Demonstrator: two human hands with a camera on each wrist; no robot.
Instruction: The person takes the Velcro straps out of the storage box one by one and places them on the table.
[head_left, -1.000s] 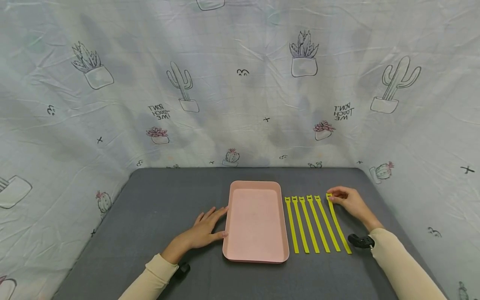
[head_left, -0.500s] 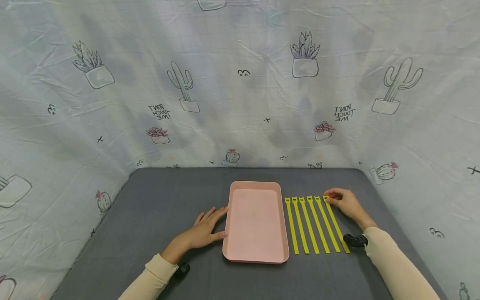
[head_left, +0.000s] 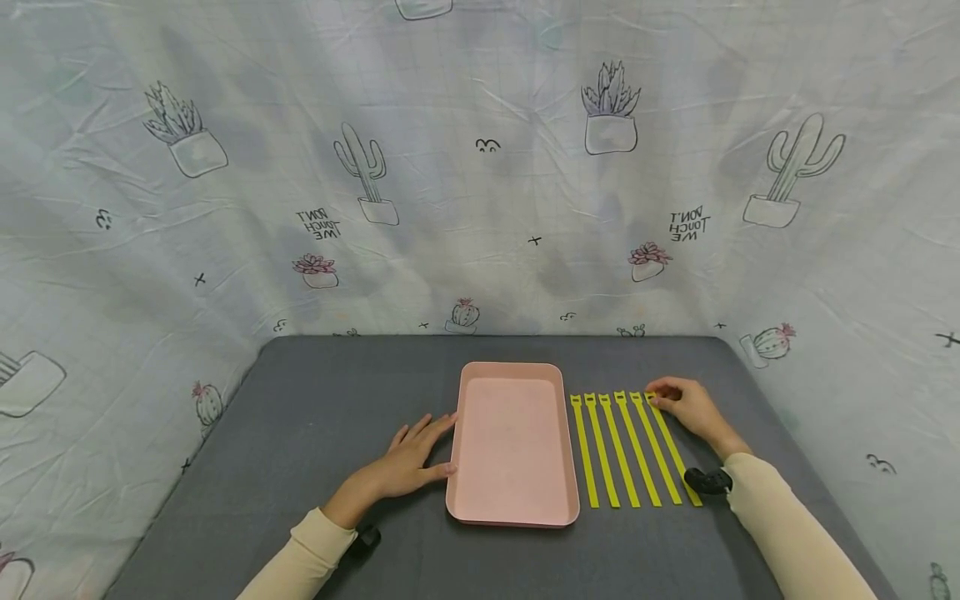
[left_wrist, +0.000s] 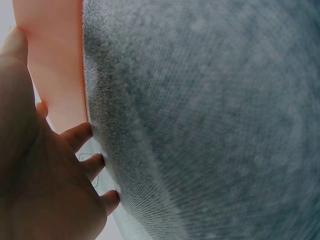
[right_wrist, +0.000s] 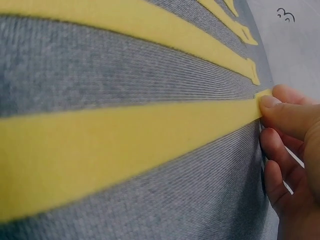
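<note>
At the right end of a row, my right hand [head_left: 697,412] pinches the slotted head of a yellow hook-and-loop cable tie [head_left: 672,450] between thumb and forefinger. In the right wrist view the thumb [right_wrist: 287,115] covers most of that head, and the strap [right_wrist: 125,140] stretches flat along the cloth toward the camera. My left hand [head_left: 405,462] lies with fingers spread against the left side of a pink rectangular tray [head_left: 513,450]. Its thumb and forefinger touch the tray's rim, while the other fingertips [left_wrist: 111,200] rest on the grey cloth in the left wrist view.
Several more yellow cable ties [head_left: 612,450] lie side by side, heads away from me, between the tray and my right hand. Grey cloth [head_left: 360,375] covers the table. A white curtain [head_left: 480,192] printed with cacti stands behind and at both sides.
My right hand has shifted a little to the left with the pinched cable tie, bringing its head closer to the neighbouring tie. My left hand and the tray have stayed put.
</note>
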